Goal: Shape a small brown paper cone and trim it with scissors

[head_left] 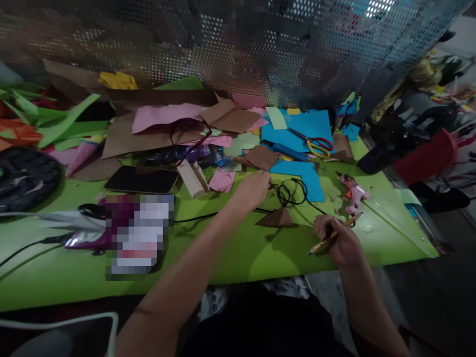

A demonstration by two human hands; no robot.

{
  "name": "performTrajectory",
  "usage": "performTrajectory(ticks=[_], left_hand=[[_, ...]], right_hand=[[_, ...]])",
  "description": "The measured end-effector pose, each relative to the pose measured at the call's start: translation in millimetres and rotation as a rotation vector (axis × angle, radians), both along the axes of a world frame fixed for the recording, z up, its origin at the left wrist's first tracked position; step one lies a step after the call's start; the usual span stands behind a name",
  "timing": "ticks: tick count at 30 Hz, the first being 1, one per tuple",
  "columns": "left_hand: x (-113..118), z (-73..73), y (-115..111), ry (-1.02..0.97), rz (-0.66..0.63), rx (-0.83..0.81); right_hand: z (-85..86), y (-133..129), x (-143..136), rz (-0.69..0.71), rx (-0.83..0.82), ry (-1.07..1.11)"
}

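My left hand (253,190) reaches across the green table with its fingers pinched together. They are beside a brown paper piece (262,157); what they hold, if anything, is hidden. A folded brown paper triangle (278,218) lies just nearer to me, by a looped black cable (295,199). At the right, my right hand (341,244) is closed around a wooden pencil (320,245), which slants across the fingers above the table's front edge. A small pink figure (355,194) sits just beyond this hand. Blue paper (313,182) lies between the two hands, farther back.
Scissors (320,146) and a blue-handled tool (290,151) rest on blue paper. Left of my left hand are a cardboard roll (192,179), a black phone (142,179) and a partly blurred purple device (84,239) with a cord. Paper scraps line the perforated metal panel (238,54).
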State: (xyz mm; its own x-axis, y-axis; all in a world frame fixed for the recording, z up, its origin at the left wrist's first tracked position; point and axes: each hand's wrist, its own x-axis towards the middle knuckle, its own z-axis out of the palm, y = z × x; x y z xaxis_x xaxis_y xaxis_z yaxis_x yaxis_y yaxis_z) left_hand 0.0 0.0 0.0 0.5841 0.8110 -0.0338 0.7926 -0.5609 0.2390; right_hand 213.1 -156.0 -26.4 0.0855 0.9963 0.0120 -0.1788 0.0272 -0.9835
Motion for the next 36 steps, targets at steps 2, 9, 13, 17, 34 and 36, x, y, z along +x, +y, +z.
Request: performTrajectory(ticks=[2,9,13,17,34,36], left_hand=[[-2,-1.9,-1,-0.035,-0.021,-0.032],[1,2.3,-11,0.009,-0.067,-0.035],[5,8.6,-17,0.039,-0.069,-0.011],[10,7.9,-21,0.087,-0.080,0.026],[-139,29.0,-141,-0.404,0.164,-0.109],[-169,6.8,-176,-0.417,0.205,-0.094]], right_hand=[[-0.3,-1,0,0.005,-0.002,0.000],[-0.8,-1,2,0.024,-0.001,0.019],[0.3,-1,1,0.022,-0.001,0.012],[1.2,0,1,0.013,0.001,0.010],[0.0,5,1,0.015,-0.024,0.014],[0.7,6,0,0.016,-0.024,-0.008]])
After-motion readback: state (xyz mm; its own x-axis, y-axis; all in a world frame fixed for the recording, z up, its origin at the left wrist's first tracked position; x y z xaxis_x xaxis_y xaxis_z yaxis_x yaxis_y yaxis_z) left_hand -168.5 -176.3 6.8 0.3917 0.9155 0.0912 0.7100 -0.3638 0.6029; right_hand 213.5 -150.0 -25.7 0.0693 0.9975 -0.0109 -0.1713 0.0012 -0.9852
